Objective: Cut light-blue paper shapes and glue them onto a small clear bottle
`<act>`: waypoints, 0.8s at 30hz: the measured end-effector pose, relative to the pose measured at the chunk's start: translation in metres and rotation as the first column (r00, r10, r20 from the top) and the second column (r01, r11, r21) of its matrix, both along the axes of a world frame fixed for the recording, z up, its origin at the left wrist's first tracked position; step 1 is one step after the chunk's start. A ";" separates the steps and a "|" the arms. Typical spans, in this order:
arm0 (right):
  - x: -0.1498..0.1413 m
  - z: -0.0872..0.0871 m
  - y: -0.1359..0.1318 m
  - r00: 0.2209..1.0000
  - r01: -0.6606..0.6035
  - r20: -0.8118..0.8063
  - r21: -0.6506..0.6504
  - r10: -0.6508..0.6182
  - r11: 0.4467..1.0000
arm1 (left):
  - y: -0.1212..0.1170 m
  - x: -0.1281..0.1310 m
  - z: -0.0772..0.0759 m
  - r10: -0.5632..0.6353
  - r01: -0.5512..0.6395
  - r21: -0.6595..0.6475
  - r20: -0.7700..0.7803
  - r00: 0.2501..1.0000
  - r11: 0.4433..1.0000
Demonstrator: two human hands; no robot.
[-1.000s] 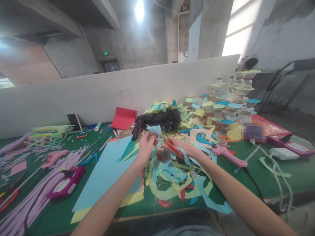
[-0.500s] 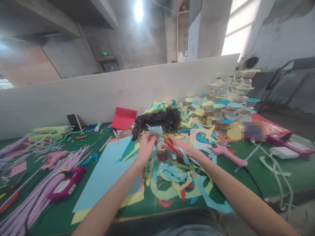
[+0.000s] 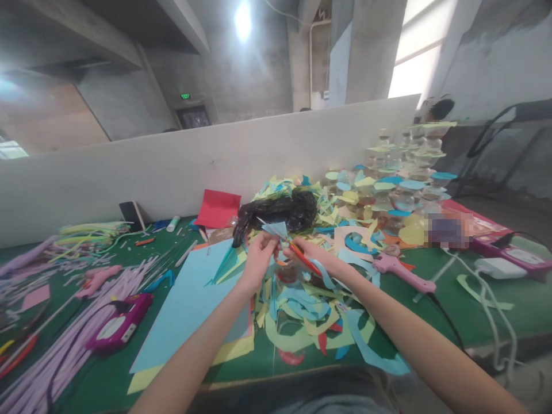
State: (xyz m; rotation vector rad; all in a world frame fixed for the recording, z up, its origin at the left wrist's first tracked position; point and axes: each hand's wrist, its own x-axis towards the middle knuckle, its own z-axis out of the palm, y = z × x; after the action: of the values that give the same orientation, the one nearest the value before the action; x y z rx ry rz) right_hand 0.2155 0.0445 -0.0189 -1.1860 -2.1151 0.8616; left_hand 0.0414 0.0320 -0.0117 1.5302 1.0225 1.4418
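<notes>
A small light blue piece of paper is pinched in the fingers of my left hand. My right hand is closed around red-handled scissors, close beside the paper. The blades are mostly hidden between the hands, so I cannot tell how far apart they are. Curled blue and yellow-green paper offcuts lie beneath both hands. Just left of my left forearm, a stack of large sheets with a light blue one on top rests on the green table.
Behind the hands sits a black plastic bag amid paper scraps. Stacked clear cups with paper discs rise at back right. A pink glue gun with a cord lies right; another glue gun and purple strips lie left.
The view has shifted very slightly. Both hands keep their hold on the paper and the scissors in nearly the same place.
</notes>
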 end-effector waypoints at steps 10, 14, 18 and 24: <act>0.003 0.009 -0.010 0.998 -0.061 0.023 -0.016 0.061 0.998 | 0.002 -0.001 -0.001 -0.008 0.008 -0.003 -0.014 1.000 1.000; 0.002 0.010 -0.012 0.997 -0.076 0.013 -0.023 0.076 0.997 | 0.003 -0.002 0.000 -0.024 0.024 -0.005 -0.016 1.000 1.000; 0.002 0.009 -0.010 0.997 -0.077 0.004 -0.018 0.077 0.997 | 0.003 -0.003 0.005 -0.049 0.048 -0.013 -0.044 0.998 0.999; 0.001 0.001 -0.002 0.997 -0.056 -0.052 -0.025 0.055 0.998 | 0.000 -0.003 0.009 -0.041 0.040 -0.023 -0.076 0.996 0.999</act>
State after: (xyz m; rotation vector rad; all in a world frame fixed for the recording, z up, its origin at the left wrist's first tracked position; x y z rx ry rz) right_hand 0.2166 0.0428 -0.0176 -1.1112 -2.1101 0.9375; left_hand 0.0380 0.0318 -0.0024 1.5925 1.0426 1.3495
